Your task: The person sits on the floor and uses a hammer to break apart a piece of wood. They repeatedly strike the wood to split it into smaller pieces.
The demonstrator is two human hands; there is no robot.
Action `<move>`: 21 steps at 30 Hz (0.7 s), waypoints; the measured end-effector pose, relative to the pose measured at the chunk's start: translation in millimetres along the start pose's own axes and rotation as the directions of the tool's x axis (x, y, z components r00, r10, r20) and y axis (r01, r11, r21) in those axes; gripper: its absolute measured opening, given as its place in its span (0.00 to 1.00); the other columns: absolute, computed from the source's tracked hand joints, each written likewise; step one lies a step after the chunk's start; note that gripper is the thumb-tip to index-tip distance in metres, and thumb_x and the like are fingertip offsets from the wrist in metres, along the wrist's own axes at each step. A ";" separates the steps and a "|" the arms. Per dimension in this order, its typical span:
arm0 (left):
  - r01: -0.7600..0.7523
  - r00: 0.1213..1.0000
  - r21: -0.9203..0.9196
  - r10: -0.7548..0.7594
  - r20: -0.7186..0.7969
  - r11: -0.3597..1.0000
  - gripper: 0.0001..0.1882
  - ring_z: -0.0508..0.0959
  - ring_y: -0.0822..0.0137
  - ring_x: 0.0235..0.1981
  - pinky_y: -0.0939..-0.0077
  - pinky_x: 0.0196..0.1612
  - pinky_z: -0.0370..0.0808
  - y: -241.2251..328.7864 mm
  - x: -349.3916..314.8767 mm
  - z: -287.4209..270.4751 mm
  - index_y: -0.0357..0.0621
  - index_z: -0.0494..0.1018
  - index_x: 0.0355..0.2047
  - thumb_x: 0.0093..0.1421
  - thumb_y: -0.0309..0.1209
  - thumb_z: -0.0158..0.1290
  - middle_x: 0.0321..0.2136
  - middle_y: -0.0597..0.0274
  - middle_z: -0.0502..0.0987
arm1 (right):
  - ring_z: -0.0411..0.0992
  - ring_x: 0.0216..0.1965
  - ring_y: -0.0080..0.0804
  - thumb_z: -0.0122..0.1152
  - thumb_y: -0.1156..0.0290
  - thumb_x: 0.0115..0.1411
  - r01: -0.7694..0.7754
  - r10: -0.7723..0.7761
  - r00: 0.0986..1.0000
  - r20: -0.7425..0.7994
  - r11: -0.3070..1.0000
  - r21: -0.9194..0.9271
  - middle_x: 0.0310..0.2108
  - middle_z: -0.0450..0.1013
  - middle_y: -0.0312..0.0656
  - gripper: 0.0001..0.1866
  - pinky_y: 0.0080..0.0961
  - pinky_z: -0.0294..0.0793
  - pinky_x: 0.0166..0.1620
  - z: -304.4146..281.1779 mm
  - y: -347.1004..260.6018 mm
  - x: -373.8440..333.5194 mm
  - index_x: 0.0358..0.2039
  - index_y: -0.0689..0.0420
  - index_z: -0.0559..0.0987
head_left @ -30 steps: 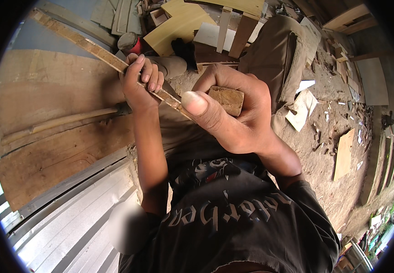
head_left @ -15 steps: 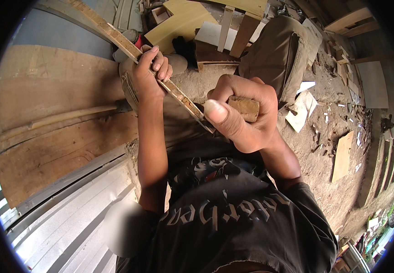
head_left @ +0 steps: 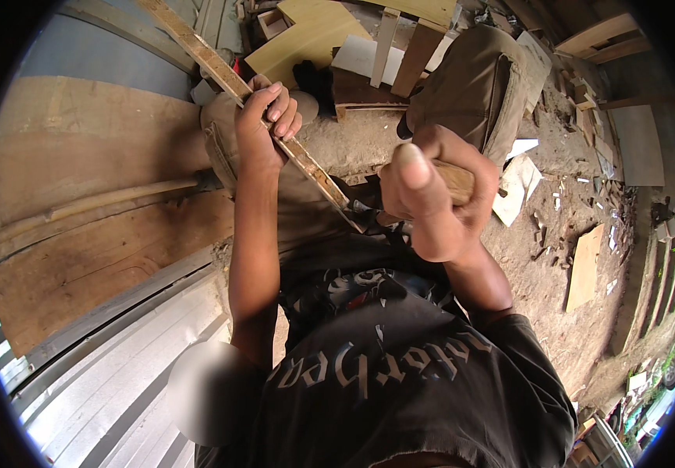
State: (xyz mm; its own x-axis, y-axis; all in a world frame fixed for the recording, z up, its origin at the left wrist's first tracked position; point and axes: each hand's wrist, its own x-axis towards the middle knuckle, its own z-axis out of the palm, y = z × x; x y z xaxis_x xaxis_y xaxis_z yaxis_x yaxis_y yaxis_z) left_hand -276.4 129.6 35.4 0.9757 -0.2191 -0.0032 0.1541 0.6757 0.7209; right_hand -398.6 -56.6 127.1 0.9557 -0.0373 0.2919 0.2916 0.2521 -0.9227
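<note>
Count, head view: two hands, left hand (head_left: 263, 125) and right hand (head_left: 427, 199). One long wooden strip (head_left: 220, 70). One wooden-handled tool (head_left: 456, 181). One long wooden handle (head_left: 99, 199) lying on the planks. One loose board (head_left: 584, 267) on the dirt floor (head_left: 556, 312).

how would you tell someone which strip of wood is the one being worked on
Find the person's left hand above the dark shirt. It grips a long thin wooden strip running diagonally from upper left toward the right hand. Unlike the loose boards around, it is held.
</note>
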 end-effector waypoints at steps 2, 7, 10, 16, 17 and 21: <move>0.016 1.000 -0.020 -0.016 -0.014 1.000 0.12 0.56 0.78 0.10 0.82 0.13 0.56 -6.6 2.7 -7.2 0.52 0.58 0.22 0.58 0.26 0.49 0.13 0.73 0.58 | 0.62 0.15 0.14 0.60 0.72 0.59 -0.001 0.001 1.000 -0.003 0.999 0.032 0.14 0.68 0.33 0.13 0.16 0.59 0.19 -8.0 -0.3 -8.2 0.19 0.61 0.72; -0.004 1.000 0.006 0.004 -0.026 1.000 0.12 0.57 0.78 0.10 0.82 0.14 0.56 -12.1 0.6 -4.9 0.52 0.58 0.22 0.57 0.26 0.49 0.13 0.73 0.58 | 0.63 0.14 0.16 0.59 0.72 0.59 -0.035 0.035 0.999 0.003 0.998 0.052 0.13 0.68 0.33 0.13 0.17 0.58 0.18 -14.2 -5.4 -22.5 0.18 0.60 0.71; -0.004 1.000 0.030 0.004 -0.012 1.000 0.12 0.58 0.77 0.10 0.81 0.14 0.57 -13.1 0.9 0.5 0.52 0.58 0.22 0.57 0.27 0.50 0.13 0.73 0.58 | 0.62 0.14 0.18 0.58 0.72 0.59 -0.053 0.055 0.998 -0.029 0.996 0.070 0.13 0.67 0.34 0.14 0.18 0.59 0.19 -22.0 -5.8 -30.8 0.18 0.60 0.70; -0.056 0.998 0.091 0.053 0.038 0.994 0.13 0.58 0.76 0.10 0.81 0.14 0.57 -20.7 6.6 7.2 0.52 0.57 0.21 0.56 0.26 0.50 0.13 0.72 0.59 | 0.61 0.15 0.19 0.56 0.71 0.60 -0.077 0.085 0.995 -0.043 0.984 0.159 0.14 0.66 0.34 0.15 0.19 0.59 0.20 -42.3 -0.2 -40.6 0.18 0.58 0.66; -0.063 0.997 0.094 0.059 0.048 0.994 0.13 0.58 0.76 0.09 0.81 0.14 0.57 -21.2 8.8 8.4 0.52 0.58 0.21 0.56 0.26 0.50 0.13 0.72 0.59 | 0.61 0.16 0.19 0.56 0.71 0.60 -0.089 0.097 0.995 -0.033 0.978 0.189 0.14 0.66 0.34 0.15 0.19 0.59 0.20 -48.7 0.7 -43.1 0.18 0.57 0.65; -0.030 0.990 -0.228 -0.002 -0.138 0.973 0.08 0.59 0.77 0.14 0.82 0.18 0.59 -26.6 9.5 -94.0 0.50 0.62 0.22 0.55 0.24 0.48 0.15 0.73 0.58 | 0.47 0.09 0.22 0.41 0.63 0.63 0.215 -0.198 0.977 -0.085 0.860 0.462 0.10 0.53 0.30 0.16 0.26 0.50 0.14 -107.7 5.1 -61.0 0.17 0.49 0.59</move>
State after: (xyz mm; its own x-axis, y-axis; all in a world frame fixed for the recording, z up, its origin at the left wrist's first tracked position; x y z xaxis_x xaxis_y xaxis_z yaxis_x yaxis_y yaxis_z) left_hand -256.6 175.6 -48.9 0.9876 -0.1211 -0.1004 0.1564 0.8247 0.5436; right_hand -451.2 -157.2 77.5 0.8789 -0.1685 0.4463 0.4379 0.6561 -0.6147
